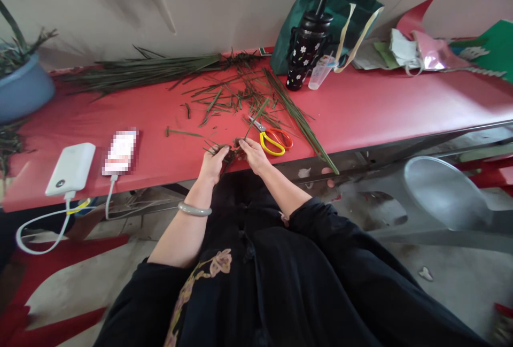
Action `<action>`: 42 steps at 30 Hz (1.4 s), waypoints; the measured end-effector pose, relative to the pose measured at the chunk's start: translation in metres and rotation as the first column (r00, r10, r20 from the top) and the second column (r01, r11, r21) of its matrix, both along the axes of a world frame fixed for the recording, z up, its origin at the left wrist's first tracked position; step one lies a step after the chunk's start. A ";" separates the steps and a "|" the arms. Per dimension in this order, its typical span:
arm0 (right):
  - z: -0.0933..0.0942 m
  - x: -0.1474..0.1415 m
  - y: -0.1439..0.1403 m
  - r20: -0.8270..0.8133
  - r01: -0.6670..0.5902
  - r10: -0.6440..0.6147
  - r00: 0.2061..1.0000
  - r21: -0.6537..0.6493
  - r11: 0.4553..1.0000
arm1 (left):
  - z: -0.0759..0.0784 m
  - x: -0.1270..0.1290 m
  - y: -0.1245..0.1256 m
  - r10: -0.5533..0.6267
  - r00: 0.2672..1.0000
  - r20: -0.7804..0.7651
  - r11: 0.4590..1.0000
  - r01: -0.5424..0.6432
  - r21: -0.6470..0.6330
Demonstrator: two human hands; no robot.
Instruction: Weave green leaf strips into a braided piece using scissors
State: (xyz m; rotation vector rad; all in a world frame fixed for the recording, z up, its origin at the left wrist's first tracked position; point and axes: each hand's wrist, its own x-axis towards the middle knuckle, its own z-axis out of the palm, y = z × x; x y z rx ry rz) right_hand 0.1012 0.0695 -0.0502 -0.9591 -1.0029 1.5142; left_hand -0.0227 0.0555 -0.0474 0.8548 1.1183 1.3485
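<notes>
My left hand and my right hand are both closed on a small dark bundle of woven leaf strips at the table's near edge. Short strip ends stick out past my left fingers. From my right fingertips one long green leaf strip slants up and away. Just beyond my right hand lie scissors with one yellow and one red handle, blades pointing to the left. Cut leaf scraps are scattered past the scissors. The bundle's exact shape is partly hidden by my fingers.
A pile of long leaves lies along the wall; more strips overhang the front edge at right. Behind stand a black flowered tumbler, a plastic cup and a green bag. A power bank and cabled phone sit left.
</notes>
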 end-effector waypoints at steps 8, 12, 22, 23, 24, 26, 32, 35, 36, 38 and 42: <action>-0.003 -0.005 0.001 0.141 0.027 -0.039 0.989 0.087 0.996 | 0.000 0.003 -0.002 -0.053 0.996 -0.078 0.999 0.053 -0.014; -0.004 -0.007 0.003 0.213 0.056 -0.071 0.974 0.073 0.996 | -0.001 0.001 -0.001 0.026 1.000 -0.013 1.000 -0.027 -0.009; -0.006 -0.013 0.006 0.205 0.185 -0.184 0.961 0.014 0.983 | 0.000 0.002 -0.002 0.053 0.996 0.068 0.998 -0.051 -0.033; -0.006 -0.013 0.006 0.194 0.182 -0.180 0.964 0.007 0.983 | 0.000 0.001 -0.002 0.047 0.996 0.080 0.998 -0.043 -0.042; -0.006 -0.013 0.006 0.184 0.178 -0.174 0.967 -0.001 0.984 | 0.001 0.001 -0.003 0.043 0.995 0.091 0.998 -0.039 -0.045; -0.006 -0.012 0.006 0.168 0.168 -0.164 0.972 -0.010 0.986 | 0.001 0.001 -0.003 0.062 0.992 0.109 0.998 -0.058 -0.038; 0.000 -0.008 -0.002 0.271 -0.015 -0.016 0.963 0.112 0.994 | -0.004 0.001 -0.002 0.051 0.991 0.121 0.998 -0.056 0.035; 0.006 -0.005 -0.004 0.326 -0.105 0.054 0.944 0.143 0.984 | -0.008 0.002 -0.001 0.072 0.989 0.125 0.997 -0.077 0.030; 0.007 -0.004 -0.004 0.326 -0.129 0.078 0.942 0.137 0.982 | -0.008 0.002 0.000 0.069 0.989 0.129 0.997 -0.073 0.024; 0.008 -0.003 -0.004 0.304 -0.158 0.115 0.946 0.119 0.980 | -0.008 0.002 -0.001 0.057 0.988 0.147 0.998 -0.060 0.016; 0.004 -0.003 -0.002 0.262 -0.135 0.101 0.960 0.118 0.984 | -0.003 0.004 -0.004 0.143 0.973 0.183 0.990 -0.144 -0.011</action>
